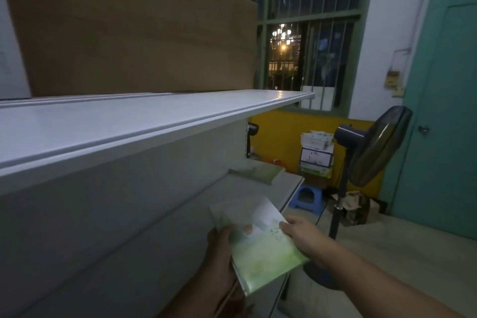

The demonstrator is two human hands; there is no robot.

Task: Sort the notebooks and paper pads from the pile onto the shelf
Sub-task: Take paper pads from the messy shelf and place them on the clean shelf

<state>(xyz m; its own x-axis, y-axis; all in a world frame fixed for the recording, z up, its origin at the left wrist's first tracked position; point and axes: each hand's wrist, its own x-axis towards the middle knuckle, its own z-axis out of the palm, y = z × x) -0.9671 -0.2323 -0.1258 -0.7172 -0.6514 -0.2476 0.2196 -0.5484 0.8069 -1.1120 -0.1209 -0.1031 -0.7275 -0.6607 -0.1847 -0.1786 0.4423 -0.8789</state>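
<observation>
Though writing blurred, notebooks (260, 245) in hands (304, 237).

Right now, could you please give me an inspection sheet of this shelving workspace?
Surface: white metal upper shelf carries only a large brown cardboard box.
Job's things: green-covered notebook stack held in the hands; another green notebook lies on the lower shelf.
Clutter: stacked white cartons, blue plastic stool.
Hands: left hand and right hand both grip the stack.
Cables: nothing seen.
Surroundings: dark standing fan, barred window, teal door.
</observation>
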